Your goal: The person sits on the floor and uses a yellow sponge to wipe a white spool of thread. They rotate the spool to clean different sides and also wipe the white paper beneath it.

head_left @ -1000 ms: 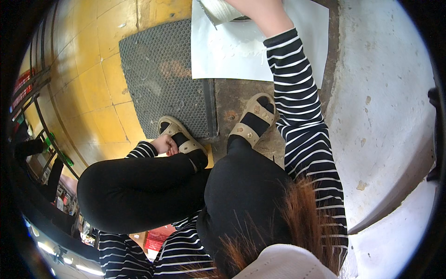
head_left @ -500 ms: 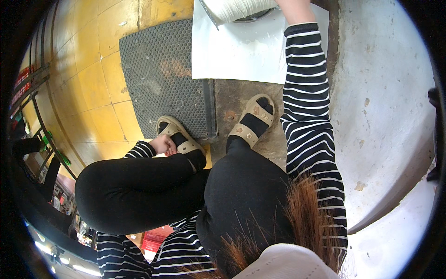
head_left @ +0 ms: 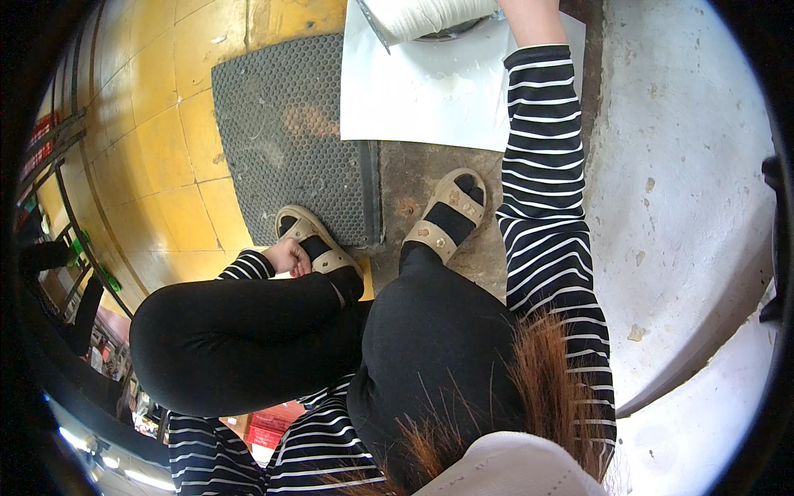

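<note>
My right hand [head_left: 531,20] reaches to the top edge of the view, beside a white, finely ridged roll [head_left: 434,16]. Its fingers lie beyond the picture, so what they touch is hidden. The roll sits against a thin grey plate [head_left: 374,25], with a dark round rim under it. Beneath them lies a white sheet [head_left: 413,99] with wet-looking or glossy marks. My left hand [head_left: 289,258] hangs past my bent knee, close to my left sandal [head_left: 331,258]. Its fingers are loosely curled in, and nothing shows in them.
A grey honeycomb-patterned mat [head_left: 289,140] lies on yellow floor tiles [head_left: 149,157]. My right sandal [head_left: 447,217] rests on bare brown floor. A pale, stained wall or ledge [head_left: 670,182] runs along the right. Dark metal racking [head_left: 70,186] and a red box [head_left: 271,426] are at the left.
My right hand and wrist have shifted slightly to the right at the top edge. The left hand has hardly moved, and the roll and sheet stay in place.
</note>
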Action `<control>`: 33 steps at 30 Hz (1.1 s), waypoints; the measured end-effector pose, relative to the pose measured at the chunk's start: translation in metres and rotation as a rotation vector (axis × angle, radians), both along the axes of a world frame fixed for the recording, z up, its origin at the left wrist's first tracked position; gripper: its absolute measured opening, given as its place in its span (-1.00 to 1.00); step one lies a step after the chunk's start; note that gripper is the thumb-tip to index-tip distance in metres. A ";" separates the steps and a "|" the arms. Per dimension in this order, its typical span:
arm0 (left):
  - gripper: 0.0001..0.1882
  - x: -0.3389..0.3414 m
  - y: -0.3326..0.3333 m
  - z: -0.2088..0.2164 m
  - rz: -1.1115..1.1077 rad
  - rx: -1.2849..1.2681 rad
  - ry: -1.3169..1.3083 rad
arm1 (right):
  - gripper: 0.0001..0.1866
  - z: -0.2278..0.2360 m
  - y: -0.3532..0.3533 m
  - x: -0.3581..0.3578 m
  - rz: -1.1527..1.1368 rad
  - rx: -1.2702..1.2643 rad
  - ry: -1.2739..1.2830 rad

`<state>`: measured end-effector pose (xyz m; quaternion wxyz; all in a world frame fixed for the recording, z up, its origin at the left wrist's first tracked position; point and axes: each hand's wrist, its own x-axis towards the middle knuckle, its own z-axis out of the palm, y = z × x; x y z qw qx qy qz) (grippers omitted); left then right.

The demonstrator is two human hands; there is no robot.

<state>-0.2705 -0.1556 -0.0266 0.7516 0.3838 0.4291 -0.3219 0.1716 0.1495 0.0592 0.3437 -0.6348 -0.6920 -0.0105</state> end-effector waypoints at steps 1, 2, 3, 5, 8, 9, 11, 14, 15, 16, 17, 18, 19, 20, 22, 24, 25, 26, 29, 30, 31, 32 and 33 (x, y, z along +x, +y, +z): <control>-0.58 0.000 0.000 0.000 0.005 0.003 0.002 | -0.76 -0.001 0.003 0.000 0.040 -0.075 0.072; -0.58 -0.001 -0.001 0.000 0.005 0.008 0.001 | -0.76 -0.003 0.008 0.001 0.079 -0.152 0.143; -0.58 -0.001 -0.001 -0.001 0.004 0.011 -0.001 | -0.76 -0.004 0.013 0.001 0.116 -0.229 0.212; -0.58 -0.002 -0.001 -0.002 0.001 0.020 -0.006 | -0.74 -0.008 0.022 0.001 0.082 -0.033 0.097; -0.59 -0.003 -0.002 -0.002 0.006 0.030 -0.004 | -0.71 -0.007 0.038 0.003 0.127 -0.191 0.070; -0.59 -0.003 -0.003 -0.002 0.009 0.030 0.000 | -0.69 -0.004 0.043 0.005 0.157 -0.319 0.084; -0.59 -0.004 -0.003 -0.003 0.014 0.028 0.000 | -0.67 0.000 0.051 0.002 0.100 -0.295 0.126; -0.59 -0.005 -0.005 -0.004 0.017 0.019 0.001 | -0.66 0.010 0.065 -0.001 0.174 -0.421 -0.073; -0.59 -0.005 -0.005 -0.005 0.015 0.014 0.004 | -0.66 0.012 0.068 -0.001 0.222 -0.491 -0.185; -0.59 -0.005 -0.005 -0.006 0.004 0.012 0.019 | -0.66 0.012 0.067 -0.002 0.194 -0.458 -0.108; -0.58 -0.004 -0.005 -0.006 0.017 0.008 0.007 | -0.66 0.012 0.066 -0.005 0.169 -0.422 -0.030; -0.58 -0.004 -0.005 -0.006 0.020 0.006 0.010 | -0.66 0.013 0.065 -0.007 0.145 -0.386 0.049; -0.58 -0.004 -0.005 -0.005 0.013 0.004 0.014 | -0.67 0.013 0.063 -0.010 0.157 -0.419 0.008; -0.58 -0.004 -0.004 -0.004 0.018 0.011 0.014 | -0.69 0.014 0.060 -0.013 0.167 -0.453 -0.033; -0.57 -0.002 -0.002 -0.002 0.004 0.029 0.014 | -0.71 0.016 0.051 -0.015 0.139 -0.405 -0.038; -0.56 -0.001 -0.002 0.000 0.012 0.029 0.022 | -0.73 0.018 0.037 -0.018 0.070 -0.241 0.039; -0.56 0.000 -0.002 0.000 0.015 0.028 0.027 | -0.72 0.022 0.034 -0.016 0.087 -0.290 0.079; -0.55 0.000 -0.002 0.001 0.017 0.016 0.026 | -0.71 0.029 0.030 -0.010 0.102 -0.339 0.117; -0.55 -0.001 -0.002 -0.002 0.021 -0.007 0.016 | -0.69 0.040 0.016 0.003 0.002 -0.418 0.345; -0.55 -0.002 -0.003 -0.002 0.018 -0.004 0.012 | -0.69 0.043 0.008 0.012 -0.013 -0.427 0.404; -0.55 -0.003 -0.003 -0.003 0.011 -0.002 0.005 | -0.68 0.045 0.003 0.021 -0.030 -0.434 0.463; -0.54 -0.004 -0.004 -0.005 0.006 0.000 0.010 | -0.69 0.046 0.004 0.030 0.037 -0.504 0.302; -0.53 -0.005 -0.005 -0.006 -0.004 0.000 0.014 | -0.69 0.042 0.003 0.034 0.022 -0.349 0.344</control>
